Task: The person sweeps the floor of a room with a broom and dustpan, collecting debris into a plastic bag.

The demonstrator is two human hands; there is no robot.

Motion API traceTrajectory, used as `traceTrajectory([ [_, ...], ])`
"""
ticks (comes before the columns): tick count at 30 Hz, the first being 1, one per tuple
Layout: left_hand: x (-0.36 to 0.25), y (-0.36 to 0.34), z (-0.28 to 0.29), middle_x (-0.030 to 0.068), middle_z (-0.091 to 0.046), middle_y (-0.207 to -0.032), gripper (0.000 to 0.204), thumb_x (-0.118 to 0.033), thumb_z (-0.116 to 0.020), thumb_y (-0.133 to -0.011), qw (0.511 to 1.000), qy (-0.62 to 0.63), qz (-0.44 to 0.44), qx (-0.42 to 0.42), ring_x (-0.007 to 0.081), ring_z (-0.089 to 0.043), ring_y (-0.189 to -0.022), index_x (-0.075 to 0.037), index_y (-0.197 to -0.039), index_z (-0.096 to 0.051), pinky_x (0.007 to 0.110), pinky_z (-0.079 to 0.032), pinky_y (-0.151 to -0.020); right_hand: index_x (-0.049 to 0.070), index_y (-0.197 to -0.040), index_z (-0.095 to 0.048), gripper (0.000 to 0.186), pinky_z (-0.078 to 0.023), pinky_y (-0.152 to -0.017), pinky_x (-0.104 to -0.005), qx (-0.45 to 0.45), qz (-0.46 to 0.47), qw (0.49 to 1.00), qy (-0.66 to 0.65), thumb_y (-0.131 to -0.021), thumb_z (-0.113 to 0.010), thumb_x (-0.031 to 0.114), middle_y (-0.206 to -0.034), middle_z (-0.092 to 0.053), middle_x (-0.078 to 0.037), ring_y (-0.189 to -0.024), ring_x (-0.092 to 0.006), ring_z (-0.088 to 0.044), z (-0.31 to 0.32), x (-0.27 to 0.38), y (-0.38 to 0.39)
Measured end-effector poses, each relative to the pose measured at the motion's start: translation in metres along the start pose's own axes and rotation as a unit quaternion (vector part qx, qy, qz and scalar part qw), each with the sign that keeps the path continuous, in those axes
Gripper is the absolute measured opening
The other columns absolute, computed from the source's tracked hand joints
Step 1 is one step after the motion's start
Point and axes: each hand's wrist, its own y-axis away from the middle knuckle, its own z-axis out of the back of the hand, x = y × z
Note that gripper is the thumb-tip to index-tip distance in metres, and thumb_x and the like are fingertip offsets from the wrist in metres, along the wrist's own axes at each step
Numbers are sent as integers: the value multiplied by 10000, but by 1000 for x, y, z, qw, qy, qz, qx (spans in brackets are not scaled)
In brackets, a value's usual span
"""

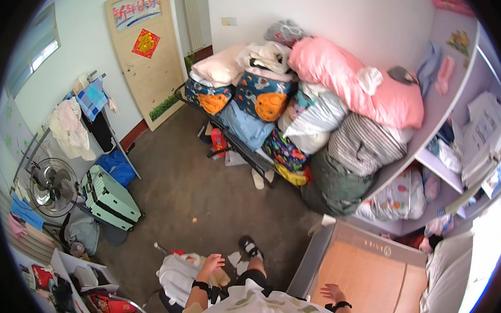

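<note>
The bed (298, 270) with its tan mat (368, 271) is the landmark, its dark-edged near side to the person's right; a flat, smooth surface like this should suit light, open-palmed contact. Beyond its far end lies the pink bundle (354, 77), which looks bulky and soft, so two arms would control it better than fingertips. Well left of the bed stands the pale green suitcase (113, 198). Also left of it, but closer, is the heaped white cloth (179, 273); being limp, it would probably handle best gathered from beneath. The right hand (329, 292) is over the bed, fingers spread and empty; the left hand (213, 263) is by the cloth, fingers loosely extended, apparently empty. Whether either touches anything I cannot tell. White scraps (236, 260) lie left of the bed beside the foot, so careful footing would help.
</note>
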Motion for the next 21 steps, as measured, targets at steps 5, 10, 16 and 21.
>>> traceTrajectory([
  [5,-62,-89,10,77,-616,-935,241,-229,-471,-847,998,41,-1,-43,180,-612,-720,-92,-1045,-492,306,-462,-612,70,-1194,-394,366,-448,-778,-390,-75,104,970,-208,-869,-369,239,-1174,-487,-162,-1004,-306,-521,-36,149,-74],
  [10,-94,-172,30,69,-616,-921,241,-231,-467,-847,996,38,51,-59,188,-611,-709,-100,-1048,-490,321,-465,-602,80,-1194,-398,366,-464,-720,-385,30,117,985,-128,-854,-417,214,-1102,-514,-151,-897,-299,-540,-97,306,-142],
  [16,-148,-196,59,74,-588,-1005,286,-262,-466,-844,991,110,-1,-75,201,-600,-821,-109,-1086,-462,341,-466,-673,78,-1177,-429,358,-461,-743,-402,136,173,975,-42,-857,-414,236,-1075,-529,-149,-854,-288,-551,-252,452,-126],
  [21,-180,-189,94,84,-582,-1017,270,-223,-466,-841,979,172,37,-104,208,-598,-825,-124,-1093,-465,352,-457,-718,94,-1120,-466,331,-458,-609,-347,19,118,984,134,-825,-459,244,-982,-574,-118,-719,-250,-584,-321,529,-220],
])
